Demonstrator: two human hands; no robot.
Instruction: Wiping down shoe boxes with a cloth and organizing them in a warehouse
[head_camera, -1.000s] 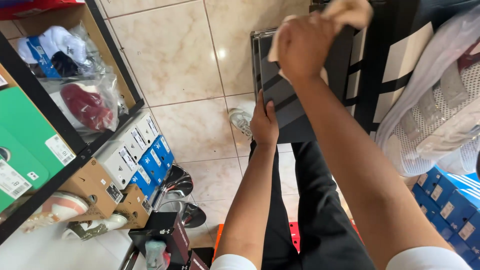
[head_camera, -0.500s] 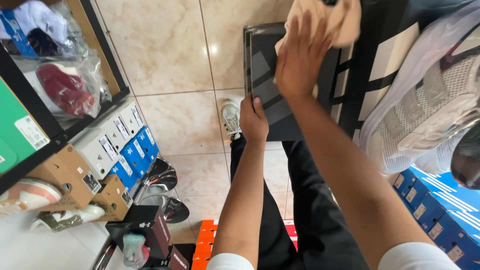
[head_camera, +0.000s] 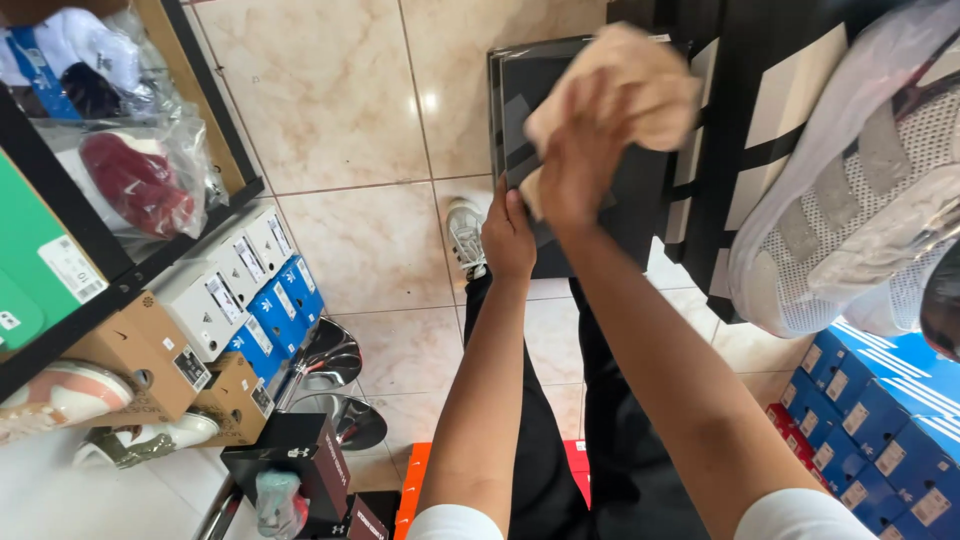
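My right hand (head_camera: 585, 160) presses a beige cloth (head_camera: 630, 85) against the top of a flat black box (head_camera: 560, 110) that I hold out in front of me. My left hand (head_camera: 508, 235) grips the near left edge of that box. The cloth covers the middle of the lid and hides part of it. Below my arms are my black trousers and a white shoe (head_camera: 466, 235) on the tiled floor.
A black shelf (head_camera: 120, 285) on the left holds bagged shoes (head_camera: 140, 180) and a green box. Stacked white, blue and brown shoe boxes (head_camera: 235, 300) sit under it. A white mesh shoe (head_camera: 860, 220) hangs at right above blue boxes (head_camera: 880, 420). Black boxes (head_camera: 300, 470) lie near my feet.
My right hand with the cloth has slid down and toward me across the box lid. The view has shifted slightly; my left hand keeps its hold on the box edge.
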